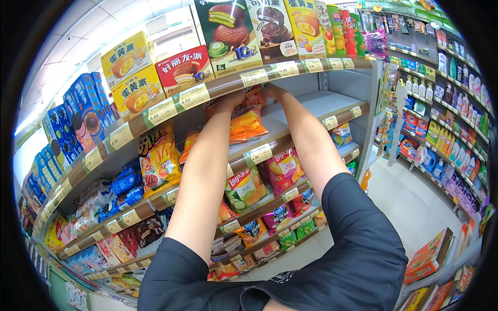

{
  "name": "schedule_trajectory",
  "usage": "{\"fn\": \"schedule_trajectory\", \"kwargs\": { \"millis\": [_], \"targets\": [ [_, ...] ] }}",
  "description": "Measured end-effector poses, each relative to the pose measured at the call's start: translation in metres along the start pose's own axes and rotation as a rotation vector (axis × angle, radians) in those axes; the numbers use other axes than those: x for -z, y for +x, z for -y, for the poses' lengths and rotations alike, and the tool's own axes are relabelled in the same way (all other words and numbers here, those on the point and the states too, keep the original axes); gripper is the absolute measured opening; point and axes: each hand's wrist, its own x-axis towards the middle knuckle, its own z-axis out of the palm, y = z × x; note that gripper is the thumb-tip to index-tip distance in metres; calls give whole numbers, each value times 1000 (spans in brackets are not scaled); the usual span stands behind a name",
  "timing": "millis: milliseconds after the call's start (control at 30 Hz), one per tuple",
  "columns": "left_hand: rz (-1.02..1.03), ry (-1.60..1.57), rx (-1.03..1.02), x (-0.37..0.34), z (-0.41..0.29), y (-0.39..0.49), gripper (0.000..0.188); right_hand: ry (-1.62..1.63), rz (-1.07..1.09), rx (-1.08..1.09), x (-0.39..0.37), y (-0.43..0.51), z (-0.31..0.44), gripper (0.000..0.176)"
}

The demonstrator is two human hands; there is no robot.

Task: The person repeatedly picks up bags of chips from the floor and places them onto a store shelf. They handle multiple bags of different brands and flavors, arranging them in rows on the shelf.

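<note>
Both my arms reach into the upper snack shelf, under the overhanging brown shelf edge. My left hand (234, 98) is among orange snack bags, its fingers mostly hidden by the edge and the bags. Beside it, my right hand (274, 91) is bent towards a red-orange snack bag (255, 97) lying between the two hands. Whether either hand grips that bag, I cannot tell. An orange bag of chips (248, 123) stands in front of it, just below my left hand. Right of my hands runs a stretch of bare grey shelf board (311, 104).
Boxed pies (232, 35) line the top shelf above my hands. A yellow snack bag (158, 159) stands left of my left forearm. Lay's bags (245, 188) fill the shelf below. Across the tiled aisle (393, 186) are detergent bottles (433, 132). An orange carton (428, 256) stands at lower right.
</note>
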Motion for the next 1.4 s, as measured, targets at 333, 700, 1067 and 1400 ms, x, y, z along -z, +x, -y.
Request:
{"fn": "schedule_trajectory", "kwargs": {
  "millis": [333, 700, 1067, 1400],
  "targets": [
    [191, -24, 35, -22, 14, 18, 55, -9, 253, -88, 2, 11, -5, 51],
    [443, -256, 180, -43, -14, 35, 39, 178, 125, -190, 60, -48, -14, 41],
    [696, -466, 211, -56, -88, 28, 41, 409, -25, -266, 108, -112, -47, 45],
    [789, -818, 214, -48, -157, -6, 25, 274, -198, -431, 173, -175, -51, 55]
  ]
}}
